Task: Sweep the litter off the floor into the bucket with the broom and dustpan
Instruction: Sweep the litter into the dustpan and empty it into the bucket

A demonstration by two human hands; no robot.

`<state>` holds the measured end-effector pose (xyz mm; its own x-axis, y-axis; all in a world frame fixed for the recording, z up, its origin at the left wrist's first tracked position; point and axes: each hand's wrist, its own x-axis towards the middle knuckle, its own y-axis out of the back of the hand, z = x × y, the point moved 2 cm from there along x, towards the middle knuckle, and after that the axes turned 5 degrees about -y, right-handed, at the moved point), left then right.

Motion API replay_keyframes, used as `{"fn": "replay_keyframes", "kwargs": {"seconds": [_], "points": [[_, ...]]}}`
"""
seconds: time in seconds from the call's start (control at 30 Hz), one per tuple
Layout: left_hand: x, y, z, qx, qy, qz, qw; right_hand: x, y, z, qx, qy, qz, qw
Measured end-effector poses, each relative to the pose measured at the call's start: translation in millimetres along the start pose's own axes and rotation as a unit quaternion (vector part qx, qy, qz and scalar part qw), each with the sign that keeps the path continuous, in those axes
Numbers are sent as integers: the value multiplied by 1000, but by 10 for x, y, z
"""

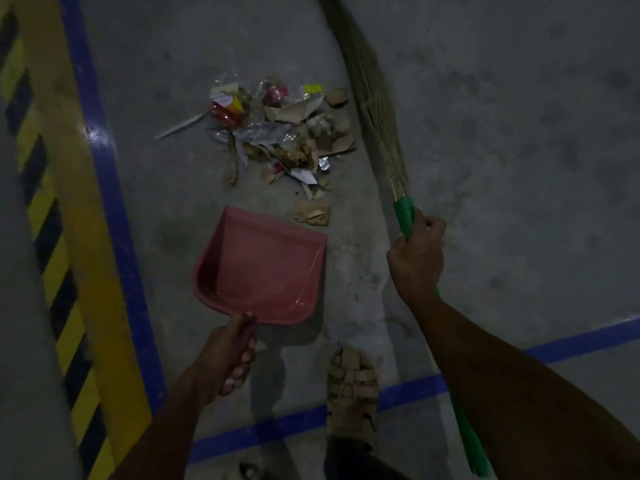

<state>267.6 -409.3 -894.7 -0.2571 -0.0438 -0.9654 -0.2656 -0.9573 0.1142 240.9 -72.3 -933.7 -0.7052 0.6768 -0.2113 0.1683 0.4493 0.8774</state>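
- Grey concrete floor [502, 140]: mixed paper-and-wrapper litter pile [277, 133] gathered, not yet swept.
- Pink plastic dustpan [263, 268] gripped by curled left hand [227, 358]; green-handled straw broom [377, 116] clenched in right hand [417, 258].
- Next, probably: pan lip lowered, pile brushed in.

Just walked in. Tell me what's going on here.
A person is sweeping up. The left hand grips the handle of a pink dustpan, held low with its open mouth facing a pile of litter on the concrete floor. The right hand grips the green handle of a grass broom, whose bristles lie along the right side of the pile. The dustpan looks empty and the litter is unswept. No bucket is in view.
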Motion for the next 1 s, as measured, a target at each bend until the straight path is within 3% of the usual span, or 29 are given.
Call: {"fn": "replay_keyframes", "kwargs": {"seconds": [0.37,0.57,0.83,1.0], "points": [[589,167,34,5,-37,-63,997,-3,-720,185,-24,-7,-21,999],[884,281,332,86,-70,-88,990,-25,-938,272,-26,21,-9,999],[1150,503,831,169,-103,-109,974,151,-1000,121,-24,17,10,1000],[1173,565,948,164,-105,-108,975,429,-858,74,-14,16,9,1000]]}}
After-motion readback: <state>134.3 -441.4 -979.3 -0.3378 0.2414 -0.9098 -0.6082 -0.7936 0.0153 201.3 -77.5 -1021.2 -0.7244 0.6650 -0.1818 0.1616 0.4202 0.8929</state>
